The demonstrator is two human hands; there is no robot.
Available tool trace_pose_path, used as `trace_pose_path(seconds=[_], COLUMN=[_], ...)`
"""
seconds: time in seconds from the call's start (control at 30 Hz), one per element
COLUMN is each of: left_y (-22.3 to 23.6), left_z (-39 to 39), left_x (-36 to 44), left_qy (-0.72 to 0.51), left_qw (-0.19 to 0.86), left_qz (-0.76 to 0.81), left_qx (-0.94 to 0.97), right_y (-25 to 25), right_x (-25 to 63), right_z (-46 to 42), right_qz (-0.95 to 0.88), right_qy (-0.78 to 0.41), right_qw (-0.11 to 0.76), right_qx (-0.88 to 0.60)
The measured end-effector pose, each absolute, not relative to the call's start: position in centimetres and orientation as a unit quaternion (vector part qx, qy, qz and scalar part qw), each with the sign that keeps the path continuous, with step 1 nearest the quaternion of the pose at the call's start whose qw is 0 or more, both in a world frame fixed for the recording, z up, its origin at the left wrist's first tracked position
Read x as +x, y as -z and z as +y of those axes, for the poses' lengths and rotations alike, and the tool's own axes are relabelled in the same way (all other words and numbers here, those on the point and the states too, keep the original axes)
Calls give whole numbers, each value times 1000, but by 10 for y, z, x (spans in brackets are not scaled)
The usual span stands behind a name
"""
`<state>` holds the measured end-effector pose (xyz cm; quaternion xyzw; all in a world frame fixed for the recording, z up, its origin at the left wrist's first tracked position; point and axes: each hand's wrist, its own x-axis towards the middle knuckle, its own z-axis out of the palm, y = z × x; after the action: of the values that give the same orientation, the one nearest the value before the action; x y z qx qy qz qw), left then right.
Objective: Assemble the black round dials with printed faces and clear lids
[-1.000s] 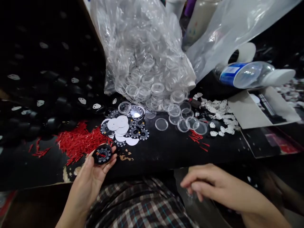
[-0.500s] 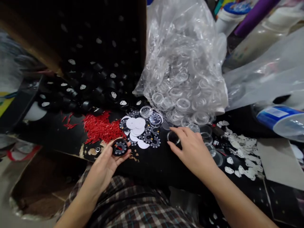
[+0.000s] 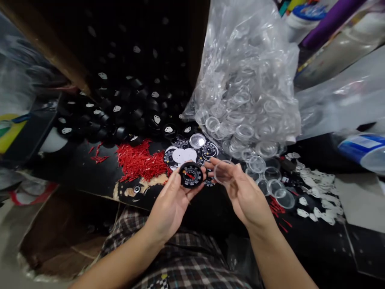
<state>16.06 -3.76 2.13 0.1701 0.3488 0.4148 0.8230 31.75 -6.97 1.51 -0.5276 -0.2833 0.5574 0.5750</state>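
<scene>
In my left hand [image 3: 176,192] rests a round black gauge [image 3: 191,175] with a printed dial and a red pointer, face up, its rim between thumb and fingers. My right hand [image 3: 242,188] is closed on a clear round plastic cover [image 3: 223,172], tilted and just right of the gauge, apart from it. Behind the hands lies a pile of printed dial discs [image 3: 207,150], some turned to their white backs [image 3: 184,155]. A heap of red pointers [image 3: 138,162] sits left of the discs.
A plastic bag [image 3: 249,72] spills clear covers [image 3: 245,131] at the back. Black housings [image 3: 122,132] with white tabs crowd a dark box at back left. Loose covers [image 3: 272,173], white tabs [image 3: 319,188] and more red pointers [image 3: 276,206] lie at right.
My right hand has picked up a clear cover from the table and moved in toward the gauge. My left hand has brought the gauge rightward and slightly up. The view has shifted slightly.
</scene>
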Motion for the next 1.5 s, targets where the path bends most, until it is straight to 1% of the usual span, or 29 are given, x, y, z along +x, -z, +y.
trace_pose_path(seconds=[0.1,0.17,0.23,0.3,0.37,0.4,0.47,0.53,0.67,0.73,0.83,0.9,0.97,1.03,1.07,1.17,1.23,1.27,1.33,1.4,1.43,1.5], left_y=[-17,-14,-13,-11,-9,-8,-6,-4,-5,-7,-9,-7,3,22,32,54,52,46,28,9,2,-5], left_z=[-31,-31,-35,-38,-39,-38,-37,-38,-41,-40,-37,-39,-46,-57,-62,-69,-67,-65,-61,-56,-53,-45], left_x=[152,147,141,135,126,120,110,101,93,94,89,72,37,-12,-38,-96,-104,-97,-70,-38,-23,0], left_qy=[-387,-356,-343,-355,-371,-376,-382,-382,-370,-370,-371,-359,-335,-311,-294,-308,-341,-363,-399,-420,-421,-414], left_qw=[828,842,853,848,833,825,809,794,779,769,741,719,698,652,626,482,395,375,394,450,483,563], left_qz=[366,368,355,346,347,349,355,360,354,355,379,416,473,556,597,722,751,743,696,645,624,578], left_qx=[173,169,172,190,220,236,273,307,360,382,411,425,421,411,407,390,405,420,449,452,446,421], right_y=[-11,-10,-9,-11,-14,-16,-21,-26,-26,-23,-20,-19,-20,-21,-21,-21,-19,-19,-17,-17,-17,-18], right_x=[305,293,280,269,261,258,251,244,229,221,210,207,209,219,226,244,249,250,247,245,244,241], right_z=[-72,-71,-70,-67,-64,-63,-60,-57,-51,-47,-38,-35,-33,-32,-29,-9,16,31,57,71,72,62], right_qz=[-344,-409,-497,-581,-626,-634,-624,-608,-621,-636,-643,-656,-676,-676,-666,-645,-665,-678,-698,-717,-724,-729], right_qy=[-487,-445,-379,-310,-277,-281,-306,-303,-171,-130,-133,-196,-292,-338,-329,-230,-138,-86,-7,18,16,5], right_qw=[573,547,495,425,380,369,373,386,360,351,365,366,343,320,318,322,298,274,212,160,152,168], right_qx=[-563,-579,-604,-621,-622,-619,-615,-624,-675,-675,-660,-630,-582,-571,-589,-654,-671,-677,-684,-678,-673,-664])
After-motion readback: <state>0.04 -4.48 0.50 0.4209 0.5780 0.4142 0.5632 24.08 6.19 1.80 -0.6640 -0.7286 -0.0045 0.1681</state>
